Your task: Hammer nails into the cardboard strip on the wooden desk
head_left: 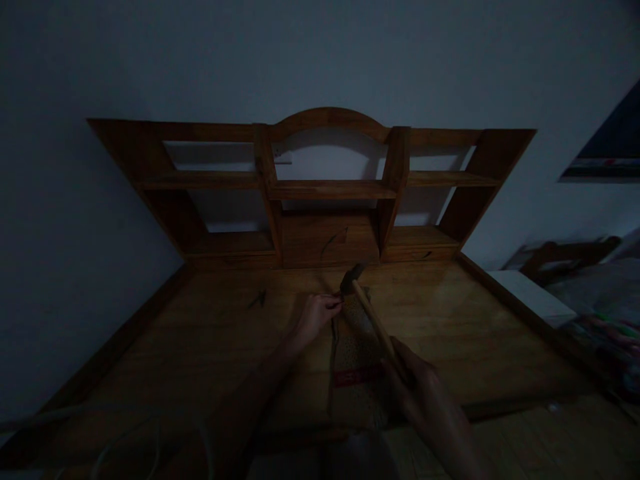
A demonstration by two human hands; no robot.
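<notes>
My right hand (417, 383) is closed round the wooden handle of a hammer (373, 317). The dark hammer head points away from me, close to the fingertips of my left hand (315, 313). Those left fingers are pinched together at the upper left corner of a speckled, flat piece (355, 340) with a red band across it. Whatever sits between them is too dark and small to make out. The speckled piece lies on the wooden bed platform (450, 313) in front of me.
A wooden headboard (335, 190) with shelves stands against the wall. On the platform's left lies a small dark tool (259, 299), and a thin dark curved strand (334, 241) shows before the headboard. At right are a white surface (533, 293) and a wooden chair back (570, 257).
</notes>
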